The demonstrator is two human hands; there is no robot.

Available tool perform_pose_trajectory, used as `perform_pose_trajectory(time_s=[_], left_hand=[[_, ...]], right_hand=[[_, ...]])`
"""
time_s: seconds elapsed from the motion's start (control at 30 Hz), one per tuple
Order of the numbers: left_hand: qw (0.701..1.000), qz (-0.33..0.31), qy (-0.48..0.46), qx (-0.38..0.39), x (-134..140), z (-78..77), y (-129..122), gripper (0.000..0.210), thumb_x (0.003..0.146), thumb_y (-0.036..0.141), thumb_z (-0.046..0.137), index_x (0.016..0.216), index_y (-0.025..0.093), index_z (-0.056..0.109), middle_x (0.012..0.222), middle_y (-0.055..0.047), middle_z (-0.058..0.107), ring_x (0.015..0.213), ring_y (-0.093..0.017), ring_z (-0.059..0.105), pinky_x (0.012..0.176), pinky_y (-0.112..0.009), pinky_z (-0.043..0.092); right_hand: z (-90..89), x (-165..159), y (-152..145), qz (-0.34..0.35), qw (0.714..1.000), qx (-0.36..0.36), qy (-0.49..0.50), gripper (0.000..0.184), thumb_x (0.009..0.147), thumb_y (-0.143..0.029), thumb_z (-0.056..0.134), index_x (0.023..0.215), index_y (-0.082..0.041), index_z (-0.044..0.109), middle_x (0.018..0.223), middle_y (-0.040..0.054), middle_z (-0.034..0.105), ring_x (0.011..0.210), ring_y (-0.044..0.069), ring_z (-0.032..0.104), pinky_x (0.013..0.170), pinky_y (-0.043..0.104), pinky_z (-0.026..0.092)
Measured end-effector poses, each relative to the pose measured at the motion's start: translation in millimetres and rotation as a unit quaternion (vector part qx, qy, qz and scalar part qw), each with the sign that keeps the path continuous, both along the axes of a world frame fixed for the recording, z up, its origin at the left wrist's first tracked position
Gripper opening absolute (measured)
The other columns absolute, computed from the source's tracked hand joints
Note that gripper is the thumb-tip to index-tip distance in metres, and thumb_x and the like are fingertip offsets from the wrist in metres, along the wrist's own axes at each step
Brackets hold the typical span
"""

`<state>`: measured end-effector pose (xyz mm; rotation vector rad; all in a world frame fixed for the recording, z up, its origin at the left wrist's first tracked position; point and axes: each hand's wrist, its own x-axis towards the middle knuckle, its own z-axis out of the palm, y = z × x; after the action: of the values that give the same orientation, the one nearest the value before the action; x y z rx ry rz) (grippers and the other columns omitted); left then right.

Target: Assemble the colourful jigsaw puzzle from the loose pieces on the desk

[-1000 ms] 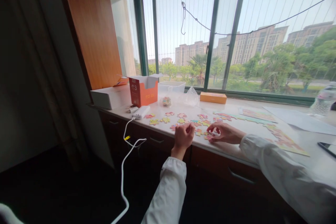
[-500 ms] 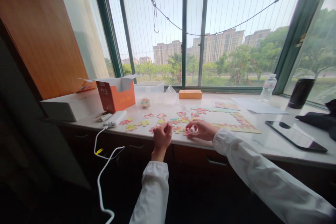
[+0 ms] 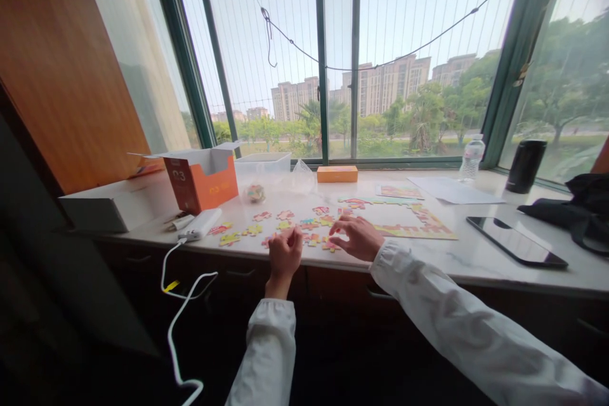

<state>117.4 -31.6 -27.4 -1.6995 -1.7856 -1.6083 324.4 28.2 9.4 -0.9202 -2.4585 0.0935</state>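
My left hand (image 3: pixel 284 255) is closed in a loose fist at the counter's front edge, fingertips pressed together. Whatever it may hold is hidden. To its right, my right hand (image 3: pixel 358 236) hovers low over the counter, thumb and fingers curved and apart with nothing visible between them. Just left of its fingertips lie several loose jigsaw pieces (image 3: pixel 313 240). More pieces, a yellow one (image 3: pixel 230 239) among them, are spread to the left of my left hand. Behind my right hand is a partly joined puzzle border (image 3: pixel 431 222), with an open middle.
An orange and white box (image 3: pixel 204 183) stands at the left beside a power strip (image 3: pixel 202 224) with a white cable. At the back are a clear bin (image 3: pixel 264 166) and a small orange box (image 3: pixel 337 174). A tablet (image 3: pixel 516 241), bottle (image 3: pixel 472 158) and black flask (image 3: pixel 526 166) are on the right.
The view has swung slightly right, so most things sit further left. My right hand has lifted a little from the pieces, its fingers parting; my left hand stays closed.
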Motion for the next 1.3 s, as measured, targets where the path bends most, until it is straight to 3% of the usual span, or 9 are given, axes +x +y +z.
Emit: perform_pose_trajectory(time_s=[0.33,0.5,0.87,1.0,1.17,1.3], left_hand=[[0.999,0.019,0.027,0.002,0,-2.7,0,0.044,0.090,0.034,0.046,0.050,0.019,0.035,0.044,0.005,0.029,0.046,-0.009,0.029,0.052,-0.027,0.022],[0.999,0.022,0.037,0.012,2,-2.2,-2,0.046,0.091,0.034,0.045,0.050,0.019,0.032,0.044,0.005,0.029,0.045,-0.009,0.028,0.053,-0.027,0.023],[0.996,0.017,0.057,0.071,-1,-9.9,-2,0.046,0.089,0.025,0.051,0.049,0.018,0.029,0.044,0.007,0.022,0.042,-0.006,0.025,0.047,-0.024,0.022],[0.995,0.019,0.056,0.080,-1,-12.1,-3,0.044,0.089,0.022,0.050,0.051,0.018,0.030,0.044,0.007,0.024,0.041,-0.006,0.025,0.045,-0.024,0.021],[0.994,0.017,0.066,0.087,-1,-11.6,-4,0.045,0.089,0.022,0.050,0.051,0.018,0.028,0.044,0.007,0.022,0.041,-0.005,0.024,0.045,-0.024,0.020],[0.995,0.013,0.062,0.083,0,-9.8,-4,0.045,0.090,0.023,0.050,0.051,0.018,0.027,0.044,0.007,0.022,0.041,-0.005,0.024,0.045,-0.024,0.020]], right_hand=[[32.7,-10,74,-0.063,0.998,0.001,-0.019,0.021,0.088,-0.039,0.059,0.097,-0.026,0.073,0.096,0.0023,0.072,0.086,0.018,0.064,0.078,0.028,0.043],[44.0,-30,111,-0.118,0.991,-0.046,-0.040,0.026,0.088,-0.044,0.058,0.099,-0.027,0.073,0.101,0.0031,0.073,0.094,0.020,0.064,0.082,0.030,0.044],[11.6,-70,140,-0.174,0.969,-0.134,-0.116,0.065,0.072,-0.075,0.062,0.106,-0.021,0.071,0.117,0.0115,0.069,0.112,0.027,0.060,0.096,0.038,0.041],[8.8,-72,144,-0.169,0.964,-0.169,-0.120,0.060,0.064,-0.068,0.074,0.104,-0.023,0.072,0.115,0.0097,0.070,0.108,0.028,0.062,0.091,0.036,0.043],[5.3,-74,151,-0.115,0.962,-0.239,-0.068,0.049,0.065,-0.052,0.082,0.106,-0.027,0.072,0.110,0.0029,0.071,0.101,0.021,0.065,0.079,0.026,0.047],[-0.6,-74,157,-0.137,0.962,-0.235,-0.035,0.066,0.058,-0.055,0.085,0.114,-0.025,0.068,0.113,0.0038,0.070,0.102,0.021,0.065,0.079,0.025,0.047]])
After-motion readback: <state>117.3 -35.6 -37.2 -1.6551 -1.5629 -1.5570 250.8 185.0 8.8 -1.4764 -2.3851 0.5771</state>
